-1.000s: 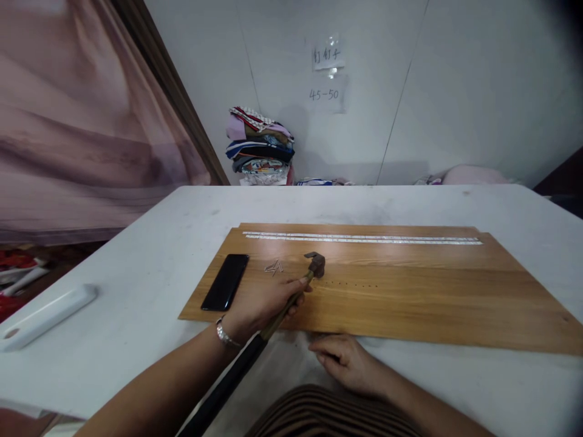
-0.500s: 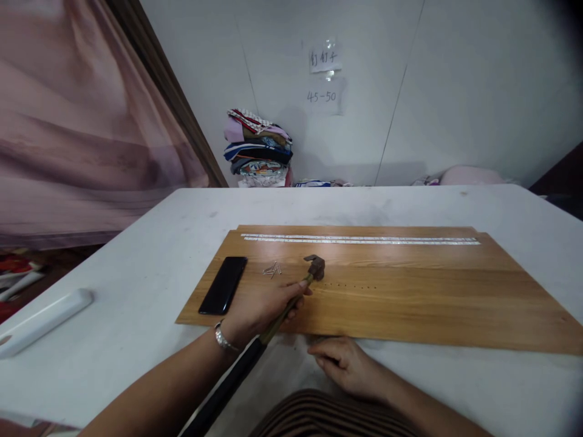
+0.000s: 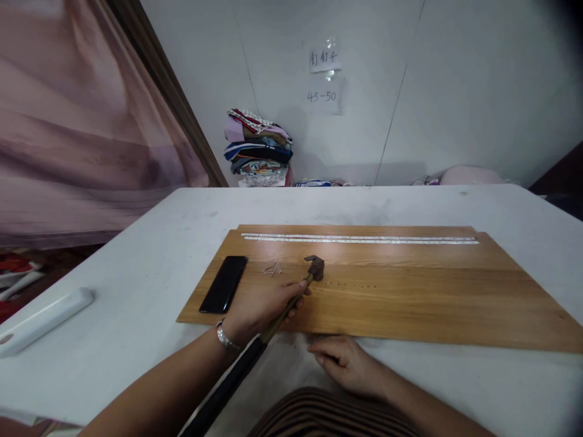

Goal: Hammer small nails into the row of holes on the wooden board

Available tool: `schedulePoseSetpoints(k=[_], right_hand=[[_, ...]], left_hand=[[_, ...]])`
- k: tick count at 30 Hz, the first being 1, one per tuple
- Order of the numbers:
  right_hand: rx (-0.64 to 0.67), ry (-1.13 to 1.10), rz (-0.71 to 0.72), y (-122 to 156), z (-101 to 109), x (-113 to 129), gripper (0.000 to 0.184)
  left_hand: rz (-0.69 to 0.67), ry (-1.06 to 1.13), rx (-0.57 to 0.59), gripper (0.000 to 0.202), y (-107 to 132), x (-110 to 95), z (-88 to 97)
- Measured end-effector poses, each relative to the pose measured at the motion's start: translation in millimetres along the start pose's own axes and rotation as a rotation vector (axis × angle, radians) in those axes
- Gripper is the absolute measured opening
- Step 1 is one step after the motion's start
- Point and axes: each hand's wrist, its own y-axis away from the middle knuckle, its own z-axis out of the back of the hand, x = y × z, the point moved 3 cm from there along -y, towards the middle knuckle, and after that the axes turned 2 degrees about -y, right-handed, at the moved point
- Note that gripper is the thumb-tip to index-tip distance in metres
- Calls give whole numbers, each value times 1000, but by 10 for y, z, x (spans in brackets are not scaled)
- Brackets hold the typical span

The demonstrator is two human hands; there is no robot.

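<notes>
My left hand (image 3: 264,308) is wrapped round the neck of a claw hammer (image 3: 315,267), close below its rusty head. The head is low over the wooden board (image 3: 432,303); whether it touches cannot be made out. Its long handle, dark at the lower end, runs back under my left forearm side. My right hand (image 3: 348,365) rests on the white table at the board's front edge, fingers loosely curled, nothing visible in them. Several loose nails (image 3: 272,269) lie in a small pile left of the hammer head. To its right, a row of small dark spots (image 3: 350,285) marks the board.
A black phone (image 3: 224,284) lies on the board's left end. Two white measuring strips (image 3: 359,240) run along its far side. A white elongated object (image 3: 48,320) lies on the table (image 3: 136,255) at left. Folded clothes (image 3: 259,149) are stacked beyond the table, before the wall.
</notes>
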Motion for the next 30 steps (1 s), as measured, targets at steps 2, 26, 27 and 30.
schedulePoseSetpoints(k=[2, 26, 27, 30], right_hand=[[-10, -3, 4, 0, -5, -12, 31], [-3, 6, 22, -1, -13, -42, 30], [-5, 5, 19, -1, -12, -44, 30], [4, 5, 11, 1, -10, -35, 30]], left_hand=[[4, 1, 7, 49, -1, 13, -1], [-36, 21, 6, 45, -11, 5, 17], [-32, 15, 2, 46, -12, 11, 15], [-14, 12, -10, 47, -11, 31, 3]])
